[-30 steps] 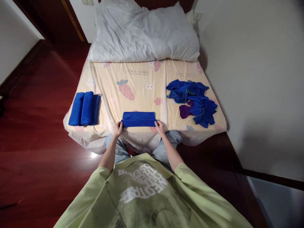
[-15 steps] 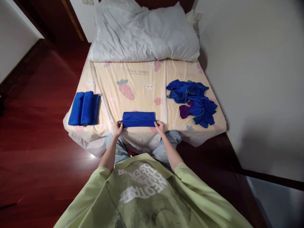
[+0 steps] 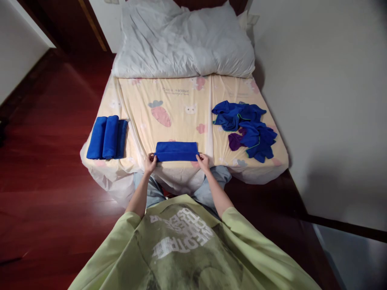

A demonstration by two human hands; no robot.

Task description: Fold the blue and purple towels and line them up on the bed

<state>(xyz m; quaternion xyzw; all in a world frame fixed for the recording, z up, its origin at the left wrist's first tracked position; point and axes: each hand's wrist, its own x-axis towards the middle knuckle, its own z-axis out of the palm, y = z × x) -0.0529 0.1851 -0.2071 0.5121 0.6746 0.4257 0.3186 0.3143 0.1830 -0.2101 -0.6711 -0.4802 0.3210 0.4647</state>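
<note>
A blue towel [image 3: 176, 152] lies at the bed's near edge, folded into a long strip with a crease running along it. My left hand [image 3: 150, 163] pinches its left end, fingers closed on the near corner. At the opposite end my right hand [image 3: 203, 162] grips the near right corner in the same way. Several folded blue towels [image 3: 110, 137] lie side by side on the left part of the bed. Over on the right is a loose heap of crumpled blue cloths [image 3: 255, 135] with green edging, and a purple cloth [image 3: 235, 142] shows among them.
The bed [image 3: 178, 92] has a pale yellow sheet with carrot and animal prints. A white quilt [image 3: 184, 42] is bunched across its far end. To the right stands a wall [image 3: 326, 100]; dark red wooden floor [image 3: 54, 169] extends on the left.
</note>
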